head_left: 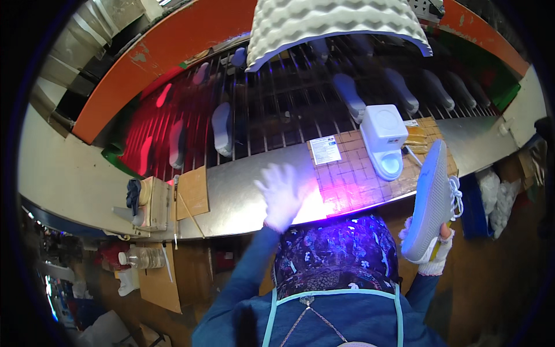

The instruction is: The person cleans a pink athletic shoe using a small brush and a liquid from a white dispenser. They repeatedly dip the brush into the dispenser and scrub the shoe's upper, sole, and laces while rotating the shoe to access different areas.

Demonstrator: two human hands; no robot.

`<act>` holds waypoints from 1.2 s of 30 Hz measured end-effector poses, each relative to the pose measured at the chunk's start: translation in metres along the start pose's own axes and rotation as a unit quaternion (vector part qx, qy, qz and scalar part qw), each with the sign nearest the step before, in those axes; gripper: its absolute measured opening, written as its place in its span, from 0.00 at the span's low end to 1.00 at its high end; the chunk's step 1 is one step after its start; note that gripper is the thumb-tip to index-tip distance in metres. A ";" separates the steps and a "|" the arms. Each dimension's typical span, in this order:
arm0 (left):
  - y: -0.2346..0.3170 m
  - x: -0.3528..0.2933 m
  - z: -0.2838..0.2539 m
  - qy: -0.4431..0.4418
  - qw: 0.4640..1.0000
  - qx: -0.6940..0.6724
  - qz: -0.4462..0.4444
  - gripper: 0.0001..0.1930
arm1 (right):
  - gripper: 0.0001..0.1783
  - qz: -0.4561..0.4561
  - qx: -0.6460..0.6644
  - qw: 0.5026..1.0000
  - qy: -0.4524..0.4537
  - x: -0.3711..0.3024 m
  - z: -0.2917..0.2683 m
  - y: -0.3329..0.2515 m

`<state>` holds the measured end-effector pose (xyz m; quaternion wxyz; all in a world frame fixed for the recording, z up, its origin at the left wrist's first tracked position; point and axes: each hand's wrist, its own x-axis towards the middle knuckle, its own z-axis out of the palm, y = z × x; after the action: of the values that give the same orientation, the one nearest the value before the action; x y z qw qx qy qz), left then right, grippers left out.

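Note:
My left hand [281,196], in a white glove, is over the metal ledge [231,185] with its fingers spread and nothing in it. It looks slightly blurred. At the right, my right hand [440,252] grips a shoe [426,202] tilted up on its end, its patterned grey sole facing me. White laces [455,196] hang along the shoe's right side. That hand's glove leaves a fingertip bare, and the shoe hides part of the hand. Left of the shoe stands a white plastic dispenser [383,130] with a small round cup at its front.
Behind the ledge, several shoe soles [222,128] lie on a rack of metal rods, red-lit at the left. Patterned cardboard [347,173] lies under the dispenser. A white padded cover [335,23] hangs above. Brushes [176,211] and plain cardboard [193,192] are at the left.

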<state>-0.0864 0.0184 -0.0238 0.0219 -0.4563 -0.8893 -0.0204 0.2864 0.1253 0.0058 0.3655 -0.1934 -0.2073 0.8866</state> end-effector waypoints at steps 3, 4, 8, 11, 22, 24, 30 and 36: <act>0.020 -0.077 -0.005 -0.136 0.940 -0.204 0.238 0.40 | 0.51 0.044 -0.077 0.996 -0.028 0.016 0.000 -0.006; 0.013 -0.091 -0.013 -0.170 0.878 -0.354 0.273 0.30 | 0.52 0.058 -0.100 0.990 -0.077 0.023 0.005 -0.008; 0.001 -0.127 -0.040 -0.199 0.750 -0.626 -0.076 0.23 | 0.39 -0.014 -0.462 0.863 -0.204 0.070 0.059 0.010; -0.001 -0.130 -0.046 -0.209 0.751 -0.614 -0.118 0.26 | 0.30 0.013 -0.764 0.591 -0.259 0.098 0.114 0.046; 0.003 -0.118 -0.033 -0.135 0.611 -0.724 -0.292 0.49 | 0.28 0.006 -0.808 0.523 -0.271 0.146 0.169 0.098; 0.000 -0.107 -0.035 -0.133 0.452 -0.815 -0.338 0.49 | 0.32 -0.003 -0.808 0.528 -0.263 0.128 0.167 0.096; 0.011 -0.096 -0.004 -0.082 0.274 -0.944 -0.167 0.36 | 0.36 -0.142 -0.773 0.526 -0.325 0.084 0.130 0.059; 0.027 -0.071 0.033 0.027 0.277 -0.952 -0.127 0.28 | 0.21 -0.348 -0.784 0.510 0.060 0.126 0.016 -0.036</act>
<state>-0.0240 -0.0220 -0.0601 -0.4072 -0.0336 -0.2847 -0.8672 0.2156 0.2368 0.0132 0.3559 -0.3658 -0.8466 0.1507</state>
